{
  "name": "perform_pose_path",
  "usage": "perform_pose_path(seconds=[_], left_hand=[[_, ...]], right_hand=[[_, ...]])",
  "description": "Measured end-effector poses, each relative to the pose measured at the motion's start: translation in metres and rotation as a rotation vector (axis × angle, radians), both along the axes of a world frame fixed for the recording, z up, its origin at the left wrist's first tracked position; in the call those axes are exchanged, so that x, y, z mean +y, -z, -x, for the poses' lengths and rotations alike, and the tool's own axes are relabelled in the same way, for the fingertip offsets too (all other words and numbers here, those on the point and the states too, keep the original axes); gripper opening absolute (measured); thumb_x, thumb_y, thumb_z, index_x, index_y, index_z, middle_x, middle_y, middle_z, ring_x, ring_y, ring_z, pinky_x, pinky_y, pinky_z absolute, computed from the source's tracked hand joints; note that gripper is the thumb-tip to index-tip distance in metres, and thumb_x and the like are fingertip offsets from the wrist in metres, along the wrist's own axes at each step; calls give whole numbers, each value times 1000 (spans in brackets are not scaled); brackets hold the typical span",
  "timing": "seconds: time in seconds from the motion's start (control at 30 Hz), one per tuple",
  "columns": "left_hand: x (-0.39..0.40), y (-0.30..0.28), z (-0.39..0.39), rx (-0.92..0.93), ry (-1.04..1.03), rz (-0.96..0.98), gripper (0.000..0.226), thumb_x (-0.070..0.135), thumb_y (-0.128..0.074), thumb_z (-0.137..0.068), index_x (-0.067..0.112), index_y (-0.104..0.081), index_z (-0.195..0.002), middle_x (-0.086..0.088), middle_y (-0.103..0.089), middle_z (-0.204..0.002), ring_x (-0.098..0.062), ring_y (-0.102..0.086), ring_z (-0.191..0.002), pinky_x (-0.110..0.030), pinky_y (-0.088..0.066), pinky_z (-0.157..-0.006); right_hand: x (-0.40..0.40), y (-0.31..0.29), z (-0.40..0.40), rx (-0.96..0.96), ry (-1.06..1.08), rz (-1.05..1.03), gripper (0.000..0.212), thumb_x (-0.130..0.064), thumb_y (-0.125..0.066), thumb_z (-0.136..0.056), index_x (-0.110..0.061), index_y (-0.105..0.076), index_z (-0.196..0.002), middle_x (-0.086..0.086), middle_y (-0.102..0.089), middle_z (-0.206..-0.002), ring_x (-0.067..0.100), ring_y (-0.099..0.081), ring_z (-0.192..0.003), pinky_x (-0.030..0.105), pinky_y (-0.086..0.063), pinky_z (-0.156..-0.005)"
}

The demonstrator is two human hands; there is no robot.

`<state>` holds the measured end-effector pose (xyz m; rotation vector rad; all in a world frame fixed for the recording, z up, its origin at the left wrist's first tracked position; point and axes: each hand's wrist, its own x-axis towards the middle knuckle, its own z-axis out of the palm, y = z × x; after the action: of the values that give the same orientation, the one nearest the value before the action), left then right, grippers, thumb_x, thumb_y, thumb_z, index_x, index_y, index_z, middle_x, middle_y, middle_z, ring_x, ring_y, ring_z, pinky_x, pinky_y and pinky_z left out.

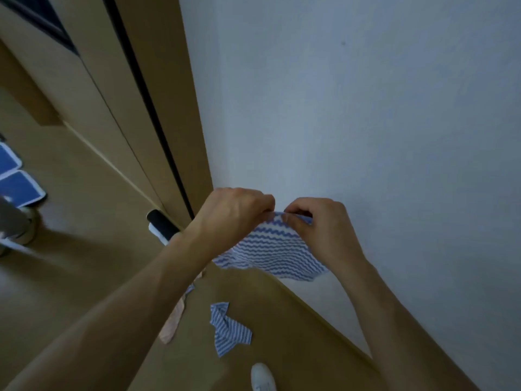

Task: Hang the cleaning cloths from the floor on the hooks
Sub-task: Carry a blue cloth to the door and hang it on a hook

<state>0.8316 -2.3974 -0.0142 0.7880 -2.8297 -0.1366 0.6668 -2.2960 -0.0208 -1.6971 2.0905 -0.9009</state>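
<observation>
Cleaning cloth (270, 249), white with wavy blue stripes, held up against the pale wall (366, 108), just right of the wooden door frame (180, 122). Left hand (234, 213) pinches the cloth's top edge with curled fingers; right hand (318, 221) pinches the same edge just beside it, fingertips of the two nearly touching. Cloth hangs below both hands, lower edge loose and off the floor. No hook visible; the hands cover that spot on the wall. On the wooden floor (84, 277) below: a second blue-striped cloth (228, 328), crumpled, lying near the baseboard; a pinkish cloth (173, 323) lying partly hidden behind the left forearm. White shoe toe (263, 376) at bottom edge of view. Black-and-white object (162, 225) at the foot of the door frame, kind unclear. Blue mats (17, 182) on the floor at far left.
</observation>
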Motion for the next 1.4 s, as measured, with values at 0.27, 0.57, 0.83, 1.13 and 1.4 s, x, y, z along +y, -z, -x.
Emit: perform_pose_path(seconds=[0.27,0.57,0.83,1.13,1.4], left_hand=[[28,-57,2,-46,61,167,16,31,-43,-98,28,-58,-95,6,-61,-87,-17,-61,-80,-30,-37,-60],[66,-79,0,68,232,192,32,48,-33,-100,27,-56,-94,7,-64,-86,-16,-61,-76,-32,-46,-65],[136,-94,24,169,410,100,28,46,-32,-101,27,-51,-94,7,-61,-86,-16,-58,-77,-32,-45,-65],[248,-118,69,193,660,8,27,43,-38,-100,25,-58,-95,7,-65,-93,-20,-61,-85,-39,-50,-75],[392,-125,107,251,848,-48,25,42,-42,-99,28,-63,-95,7,-68,-87,-17,-62,-80,-37,-51,-72]], right_hand=[[62,-68,-26,65,226,81,11,-22,-66,-89,-17,-75,-85,-4,-72,-82,9,-63,-75,26,-50,-72],[132,-101,-59,114,478,101,11,-25,-66,-89,-21,-75,-86,-10,-72,-85,3,-63,-78,17,-47,-72],[216,-114,-67,136,750,135,11,-28,-67,-87,-23,-73,-79,-12,-70,-77,0,-60,-71,6,-39,-63],[342,-123,-63,140,1008,183,10,-27,-69,-87,-23,-73,-78,-11,-71,-78,1,-61,-73,5,-38,-62],[496,-125,-62,148,1162,213,12,-24,-69,-87,-23,-73,-76,-14,-68,-73,-8,-58,-69,3,-38,-61]])
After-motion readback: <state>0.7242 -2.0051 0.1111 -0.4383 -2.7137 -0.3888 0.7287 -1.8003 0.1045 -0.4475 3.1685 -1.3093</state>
